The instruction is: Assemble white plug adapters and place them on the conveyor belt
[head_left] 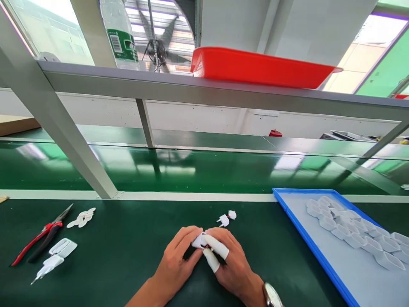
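Observation:
Between my two hands is a small white plastic housing (198, 241) with a bit of dark and red showing at its opening. The fingers and thumb of my left hand (175, 260) pinch its left side. My right hand (234, 266), with white finger covers on thumb and forefinger and a watch at the wrist, closes on its right side. What sits inside the housing is mostly hidden by the fingers. Just beyond my right hand lie small white plug-like parts (224, 220) with a touch of red between them.
Red-handled pliers (47, 234) lie at left, beside white plastic pieces (56, 258) and a flat white part (82, 218). A blue-rimmed tray (306, 238) at right holds many white shells (354, 228). Overhead, a metal shelf (159, 87) carries a red bin (255, 68) and a bottle (121, 38).

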The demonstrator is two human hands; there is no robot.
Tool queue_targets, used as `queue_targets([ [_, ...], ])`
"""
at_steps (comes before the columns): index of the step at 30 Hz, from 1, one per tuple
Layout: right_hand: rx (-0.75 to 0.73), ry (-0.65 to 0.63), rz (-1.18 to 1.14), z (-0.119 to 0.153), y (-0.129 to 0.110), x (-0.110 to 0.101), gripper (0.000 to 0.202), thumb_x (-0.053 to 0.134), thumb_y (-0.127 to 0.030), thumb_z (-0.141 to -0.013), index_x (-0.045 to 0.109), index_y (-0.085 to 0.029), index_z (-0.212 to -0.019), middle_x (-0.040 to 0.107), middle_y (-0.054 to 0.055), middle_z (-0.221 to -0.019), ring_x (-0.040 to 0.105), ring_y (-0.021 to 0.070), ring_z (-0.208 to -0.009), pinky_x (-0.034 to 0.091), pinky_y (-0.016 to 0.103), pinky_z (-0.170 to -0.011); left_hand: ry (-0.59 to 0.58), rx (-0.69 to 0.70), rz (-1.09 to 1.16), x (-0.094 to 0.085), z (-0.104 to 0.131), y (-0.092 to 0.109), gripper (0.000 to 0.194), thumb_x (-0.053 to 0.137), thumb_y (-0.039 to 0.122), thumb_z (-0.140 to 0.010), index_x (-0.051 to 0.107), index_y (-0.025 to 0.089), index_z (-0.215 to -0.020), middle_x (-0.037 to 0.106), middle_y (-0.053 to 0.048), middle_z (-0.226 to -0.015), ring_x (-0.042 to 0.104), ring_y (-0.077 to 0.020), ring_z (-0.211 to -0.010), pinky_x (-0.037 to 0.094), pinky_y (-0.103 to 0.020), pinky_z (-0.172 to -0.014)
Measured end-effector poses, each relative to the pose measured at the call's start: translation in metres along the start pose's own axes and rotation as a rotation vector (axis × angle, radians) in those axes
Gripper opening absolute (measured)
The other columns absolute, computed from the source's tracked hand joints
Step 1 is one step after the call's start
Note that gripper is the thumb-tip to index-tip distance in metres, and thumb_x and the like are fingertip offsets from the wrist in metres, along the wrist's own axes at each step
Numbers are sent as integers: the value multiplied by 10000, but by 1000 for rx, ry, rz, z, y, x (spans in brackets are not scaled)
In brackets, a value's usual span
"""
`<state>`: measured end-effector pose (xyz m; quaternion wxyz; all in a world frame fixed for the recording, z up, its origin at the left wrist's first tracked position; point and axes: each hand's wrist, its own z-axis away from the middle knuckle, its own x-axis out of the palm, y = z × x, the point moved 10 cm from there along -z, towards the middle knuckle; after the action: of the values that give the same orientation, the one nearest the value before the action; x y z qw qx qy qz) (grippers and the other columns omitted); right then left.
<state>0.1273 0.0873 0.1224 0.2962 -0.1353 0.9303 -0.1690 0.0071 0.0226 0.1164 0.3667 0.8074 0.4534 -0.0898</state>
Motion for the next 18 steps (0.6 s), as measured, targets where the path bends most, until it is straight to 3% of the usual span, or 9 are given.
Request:
queue_targets([
  [7, -51, -35, 112, 1, -5, 7, 559, 488, 25, -882, 571, -192, -1391, 633, 147, -1246, 608, 269, -1169, 590, 473, -975, 26, 34, -56, -1, 5, 4, 319, 609, 122, -965, 657, 214, -1267, 748, -81, -1128, 750, -195, -1020, 632, -285, -937],
  [12, 52, 0, -60, 1, 9, 5, 512, 581, -21, -928, 537, -217, -1398, 662, 113, -1169, 638, 225, -1077, 599, 406, -928, 10, -59, -25, 1, 3, -5, 267, 639, 167, -949, 664, 224, -1209, 751, -67, -1108, 753, -189, -999, 635, -271, -921],
  [18, 90, -45, -151, -4, 8, 6, 435, 550, -11, -936, 587, -237, -1306, 636, 102, -1149, 622, 216, -1069, 587, 394, -925, 2, -30, -13, 3, 7, -2, 331, 627, 112, -942, 655, 229, -1250, 731, -69, -1112, 738, -180, -999, 625, -265, -922],
])
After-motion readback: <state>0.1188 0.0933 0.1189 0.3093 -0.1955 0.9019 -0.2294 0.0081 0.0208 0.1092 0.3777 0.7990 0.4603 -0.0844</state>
